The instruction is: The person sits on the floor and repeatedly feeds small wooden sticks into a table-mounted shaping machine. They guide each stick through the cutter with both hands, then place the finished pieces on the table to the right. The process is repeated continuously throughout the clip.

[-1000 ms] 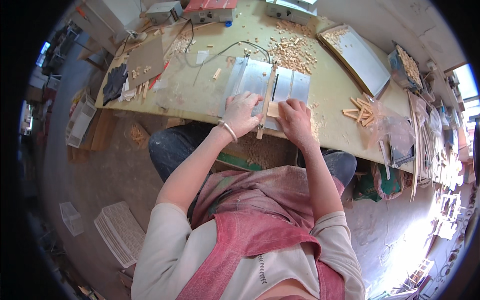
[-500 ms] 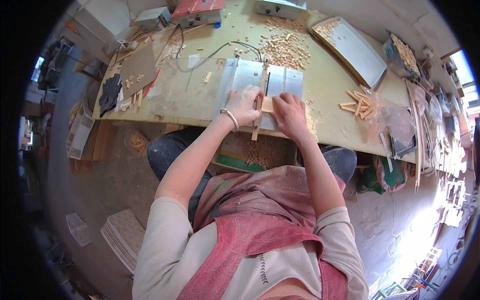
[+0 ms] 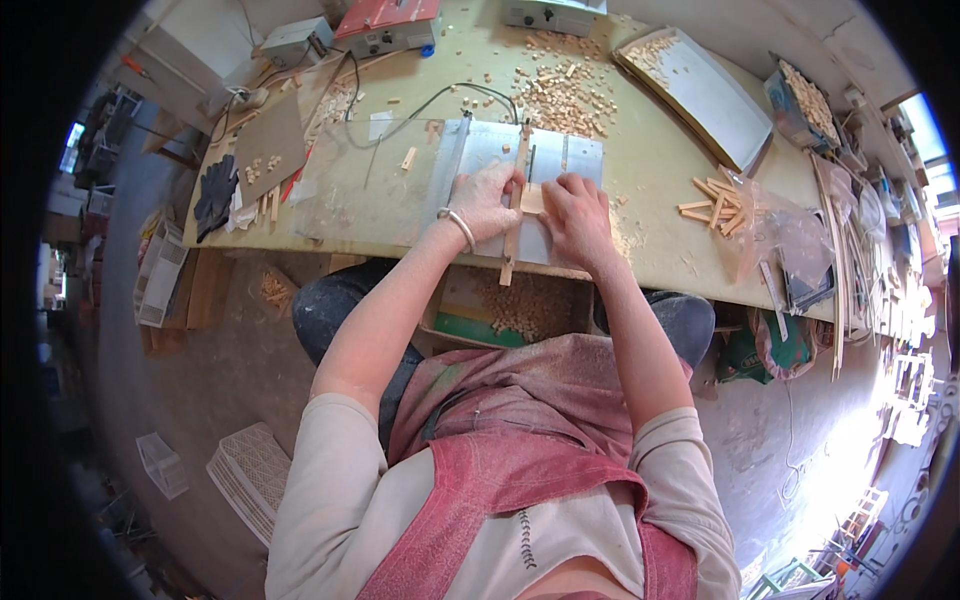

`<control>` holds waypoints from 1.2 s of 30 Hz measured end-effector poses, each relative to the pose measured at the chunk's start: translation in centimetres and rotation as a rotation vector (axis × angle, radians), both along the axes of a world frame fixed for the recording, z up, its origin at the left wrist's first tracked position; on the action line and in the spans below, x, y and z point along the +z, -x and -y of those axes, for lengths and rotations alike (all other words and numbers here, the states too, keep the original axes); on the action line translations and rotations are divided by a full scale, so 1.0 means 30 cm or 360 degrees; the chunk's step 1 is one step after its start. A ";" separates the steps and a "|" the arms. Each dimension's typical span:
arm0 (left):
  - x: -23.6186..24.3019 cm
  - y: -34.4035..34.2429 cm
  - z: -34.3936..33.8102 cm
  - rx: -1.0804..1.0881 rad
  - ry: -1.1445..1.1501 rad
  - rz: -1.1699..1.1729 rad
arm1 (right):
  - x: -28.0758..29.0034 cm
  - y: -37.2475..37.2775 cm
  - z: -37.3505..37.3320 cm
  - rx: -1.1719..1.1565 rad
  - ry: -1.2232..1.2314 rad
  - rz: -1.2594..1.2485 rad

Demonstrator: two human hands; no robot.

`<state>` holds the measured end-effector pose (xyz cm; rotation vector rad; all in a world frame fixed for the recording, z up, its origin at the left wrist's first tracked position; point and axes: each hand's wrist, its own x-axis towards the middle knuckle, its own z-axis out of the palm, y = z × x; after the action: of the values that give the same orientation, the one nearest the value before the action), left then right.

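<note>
A small light wood block (image 3: 533, 198) lies on the silver metal plate (image 3: 583, 150) of a bench saw, just on my side of a narrow dark slot (image 3: 532, 165). Along the block's left side runs a long brown wooden strip (image 3: 509, 255), pointing away from me. My left hand (image 3: 485, 205), dusty and with a pale bangle at the wrist, is closed at the strip, its fingertips near the block. From the right, the curled fingers of my right hand (image 3: 578, 218) grip the block. The undersides of both hands are hidden.
Many small wood pieces (image 3: 565, 95) are heaped beyond the plate. A shallow tray (image 3: 715, 110), wooden sticks (image 3: 715, 203) and a plastic bag (image 3: 765, 235) are at right. Dark gloves (image 3: 216, 195) and a brown board (image 3: 270, 145) lie left. An open drawer (image 3: 470, 328) is below.
The wood block and my right hand have shifted slightly away from me, toward the slot. My left hand stays at the wooden strip. The whole view has shifted a little.
</note>
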<state>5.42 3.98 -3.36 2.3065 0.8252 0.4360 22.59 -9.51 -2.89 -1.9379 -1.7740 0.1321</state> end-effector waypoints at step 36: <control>0.003 -0.071 -0.110 -0.0016 0.0071 -0.0077 | -0.016 -0.066 -0.101 -0.0061 0.0042 0.0042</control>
<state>7.56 7.28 -3.28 2.2868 0.8380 0.3547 24.57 -6.49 -3.37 -1.9997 -1.7587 0.1177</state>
